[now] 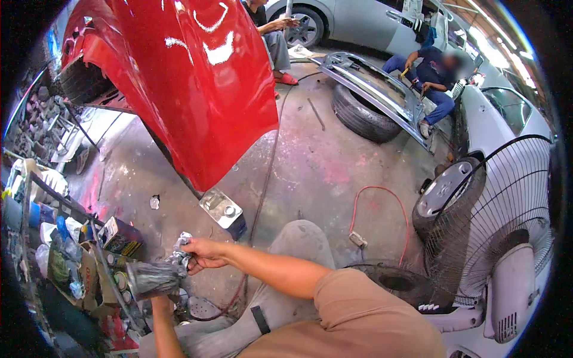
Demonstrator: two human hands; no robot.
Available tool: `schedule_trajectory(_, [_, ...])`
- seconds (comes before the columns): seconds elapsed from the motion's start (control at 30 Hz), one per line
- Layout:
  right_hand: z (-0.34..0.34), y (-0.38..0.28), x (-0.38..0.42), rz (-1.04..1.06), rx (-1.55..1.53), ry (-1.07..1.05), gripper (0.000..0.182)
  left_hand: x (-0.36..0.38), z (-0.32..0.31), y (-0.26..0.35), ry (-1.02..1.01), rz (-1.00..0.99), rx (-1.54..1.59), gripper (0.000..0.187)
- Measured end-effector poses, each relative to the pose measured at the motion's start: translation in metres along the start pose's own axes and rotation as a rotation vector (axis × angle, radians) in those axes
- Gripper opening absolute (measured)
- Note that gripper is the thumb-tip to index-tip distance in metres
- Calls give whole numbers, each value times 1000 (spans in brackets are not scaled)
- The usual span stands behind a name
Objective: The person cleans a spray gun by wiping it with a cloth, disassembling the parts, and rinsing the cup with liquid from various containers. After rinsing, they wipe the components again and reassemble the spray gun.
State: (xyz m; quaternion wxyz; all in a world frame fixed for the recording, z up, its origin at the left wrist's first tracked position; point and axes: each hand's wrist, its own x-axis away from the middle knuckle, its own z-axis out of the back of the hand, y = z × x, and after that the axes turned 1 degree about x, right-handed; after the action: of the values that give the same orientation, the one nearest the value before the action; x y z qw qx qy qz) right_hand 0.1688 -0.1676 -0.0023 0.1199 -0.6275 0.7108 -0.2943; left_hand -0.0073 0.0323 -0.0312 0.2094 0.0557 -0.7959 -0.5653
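My right hand (206,255) is closed on the metal top part of a spray gun (182,243), left of my knee. Joined to that part is a dirty grey cup (153,280), tilted on its side and pointing left. Below the cup my left forearm comes up, and my left hand (161,301) is mostly hidden behind the cup, so its fingers do not show. A metal can (222,210) with a round cap stands on the floor beyond my right hand.
A red car panel (197,77) hangs ahead. Shelves with a cardboard box (95,280) are at left. A fan (507,209) and wheel (447,188) stand at right. A tyre (364,116) lies under a door frame; a person (433,74) sits beside it, another sits near the grey car (352,24).
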Motion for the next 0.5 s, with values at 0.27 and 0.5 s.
schedule_trajectory(0.27, [-13, 12, -15, 247, 200, 129, 19, 21, -12, 12, -77, 177, 351, 50])
schedule_trajectory(0.5, [-12, 7, -10, 456, 843, 228, 26, 27, -16, 25, -151, 167, 445, 50])
